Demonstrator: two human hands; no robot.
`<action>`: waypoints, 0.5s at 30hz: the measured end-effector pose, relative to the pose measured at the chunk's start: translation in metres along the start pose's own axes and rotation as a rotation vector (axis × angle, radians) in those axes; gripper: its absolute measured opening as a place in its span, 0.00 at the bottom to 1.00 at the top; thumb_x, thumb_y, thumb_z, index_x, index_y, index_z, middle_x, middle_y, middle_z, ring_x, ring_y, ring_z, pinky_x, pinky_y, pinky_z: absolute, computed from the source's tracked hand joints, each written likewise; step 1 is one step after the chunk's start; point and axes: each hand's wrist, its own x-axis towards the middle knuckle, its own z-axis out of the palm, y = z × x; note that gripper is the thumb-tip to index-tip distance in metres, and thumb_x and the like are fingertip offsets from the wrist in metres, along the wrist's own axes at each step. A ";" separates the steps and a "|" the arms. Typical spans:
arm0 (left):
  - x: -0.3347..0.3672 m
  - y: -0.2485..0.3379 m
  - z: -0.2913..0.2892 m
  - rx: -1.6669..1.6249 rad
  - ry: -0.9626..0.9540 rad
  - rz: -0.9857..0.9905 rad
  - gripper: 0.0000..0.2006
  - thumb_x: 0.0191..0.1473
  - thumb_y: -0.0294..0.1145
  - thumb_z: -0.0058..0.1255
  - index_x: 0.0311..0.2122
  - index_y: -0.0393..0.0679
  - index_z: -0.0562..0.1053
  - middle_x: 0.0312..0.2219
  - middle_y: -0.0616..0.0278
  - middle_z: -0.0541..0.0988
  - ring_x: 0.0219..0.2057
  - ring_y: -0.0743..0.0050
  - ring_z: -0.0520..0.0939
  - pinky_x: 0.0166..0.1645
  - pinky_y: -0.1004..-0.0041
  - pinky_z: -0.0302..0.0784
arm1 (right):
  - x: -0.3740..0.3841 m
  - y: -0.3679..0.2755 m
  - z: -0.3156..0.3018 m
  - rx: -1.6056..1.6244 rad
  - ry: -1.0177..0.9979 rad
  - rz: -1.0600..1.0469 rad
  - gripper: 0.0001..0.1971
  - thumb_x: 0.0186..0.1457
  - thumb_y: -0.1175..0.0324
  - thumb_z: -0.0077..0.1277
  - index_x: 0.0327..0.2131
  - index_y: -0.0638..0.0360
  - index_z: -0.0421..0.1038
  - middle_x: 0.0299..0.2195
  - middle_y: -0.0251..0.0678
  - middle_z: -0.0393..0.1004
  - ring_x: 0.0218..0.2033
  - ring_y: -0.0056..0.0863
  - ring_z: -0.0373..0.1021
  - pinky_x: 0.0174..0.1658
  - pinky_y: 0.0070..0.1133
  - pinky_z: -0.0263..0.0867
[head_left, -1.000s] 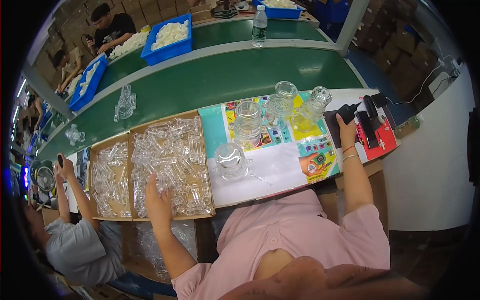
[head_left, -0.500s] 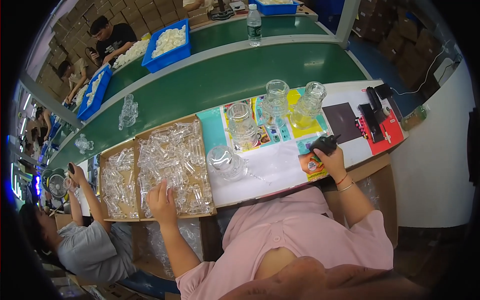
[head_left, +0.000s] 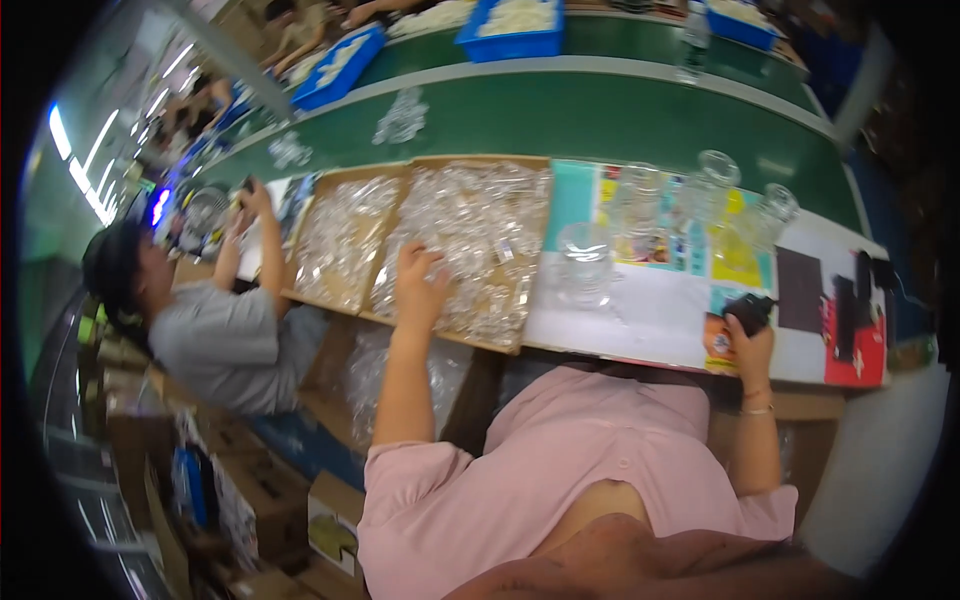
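My left hand (head_left: 420,285) is over the near part of a cardboard tray (head_left: 545,200) full of small clear glass-like pieces (head_left: 475,205). Its fingers look apart, with nothing visible between them; the picture is blurred, and I cannot tell whether the fingertips touch a piece. At the right, my right hand (head_left: 752,348) is wrapped round a small black bottle with a pointed tip (head_left: 748,313), above the printed board. Between my hands stand several clear glass vessels; the nearest vessel (head_left: 585,265) is close to the tray's right edge.
A second cardboard tray (head_left: 345,290) of clear pieces adjoins the first. Black devices (head_left: 845,315) lie on the board's red end. Beyond runs a green bench (head_left: 540,115) with blue bins (head_left: 510,45) and a water bottle (head_left: 693,45). A person in grey (head_left: 215,330) works at my left.
The whole view has swung to the left, so the scene sits further right and higher. My left hand stays over the tray, its fingers slightly more spread. My right hand keeps the black bottle.
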 end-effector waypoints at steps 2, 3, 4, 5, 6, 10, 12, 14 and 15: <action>0.000 0.002 -0.006 0.066 -0.038 0.012 0.12 0.35 0.22 0.58 0.30 0.39 0.72 0.38 0.56 0.69 0.39 0.60 0.72 0.43 0.68 0.67 | 0.000 -0.002 0.000 0.016 0.023 0.024 0.07 0.45 0.72 0.54 0.30 0.64 0.72 0.26 0.30 0.73 0.28 0.17 0.69 0.35 0.17 0.63; -0.001 0.003 -0.009 0.097 -0.021 -0.009 0.12 0.35 0.22 0.58 0.30 0.39 0.72 0.38 0.56 0.69 0.39 0.60 0.72 0.43 0.68 0.67 | 0.001 -0.001 0.001 0.032 0.011 0.047 0.07 0.46 0.73 0.53 0.30 0.64 0.72 0.26 0.30 0.73 0.28 0.17 0.68 0.35 0.17 0.63; -0.001 0.005 -0.011 0.054 0.023 0.013 0.11 0.36 0.24 0.58 0.30 0.39 0.72 0.37 0.55 0.70 0.38 0.60 0.72 0.42 0.68 0.68 | 0.002 0.000 0.001 0.046 0.001 0.070 0.07 0.46 0.73 0.53 0.31 0.65 0.72 0.27 0.30 0.73 0.29 0.17 0.68 0.36 0.17 0.63; 0.004 0.002 -0.016 0.006 0.063 0.047 0.09 0.38 0.25 0.57 0.29 0.39 0.72 0.36 0.55 0.71 0.37 0.60 0.73 0.41 0.68 0.69 | 0.003 0.007 -0.002 0.037 -0.003 0.080 0.07 0.46 0.74 0.52 0.31 0.65 0.71 0.28 0.30 0.73 0.30 0.18 0.68 0.36 0.17 0.62; 0.006 -0.009 -0.023 0.028 0.073 0.038 0.09 0.38 0.25 0.57 0.29 0.39 0.72 0.36 0.55 0.71 0.37 0.60 0.73 0.41 0.68 0.69 | 0.002 0.011 -0.004 0.023 -0.008 0.092 0.06 0.46 0.74 0.52 0.30 0.65 0.71 0.28 0.30 0.73 0.30 0.18 0.67 0.37 0.17 0.62; 0.017 -0.089 -0.042 0.029 0.237 -0.310 0.10 0.42 0.31 0.54 0.31 0.38 0.73 0.27 0.53 0.74 0.32 0.56 0.74 0.39 0.67 0.68 | 0.003 0.013 -0.001 0.002 -0.012 0.084 0.07 0.48 0.74 0.51 0.31 0.67 0.69 0.29 0.32 0.72 0.32 0.19 0.66 0.38 0.17 0.60; 0.018 -0.134 -0.059 0.086 0.250 -0.396 0.11 0.41 0.32 0.55 0.31 0.38 0.73 0.28 0.52 0.74 0.32 0.55 0.74 0.40 0.66 0.68 | 0.003 0.001 0.004 0.015 -0.003 0.050 0.08 0.48 0.73 0.51 0.32 0.67 0.69 0.29 0.32 0.72 0.32 0.20 0.66 0.38 0.17 0.60; 0.020 -0.163 -0.070 0.548 0.083 -0.541 0.15 0.39 0.37 0.56 0.32 0.37 0.73 0.30 0.50 0.75 0.35 0.53 0.75 0.42 0.65 0.69 | 0.002 -0.002 0.006 0.019 0.016 0.021 0.08 0.48 0.72 0.51 0.32 0.67 0.70 0.29 0.32 0.72 0.31 0.20 0.66 0.38 0.17 0.60; 0.026 -0.168 -0.072 0.545 0.083 -0.540 0.15 0.39 0.37 0.56 0.32 0.37 0.73 0.30 0.50 0.75 0.35 0.53 0.75 0.42 0.65 0.69 | 0.001 0.002 0.006 0.025 0.015 0.062 0.09 0.48 0.72 0.51 0.32 0.67 0.70 0.29 0.32 0.72 0.31 0.20 0.67 0.37 0.17 0.61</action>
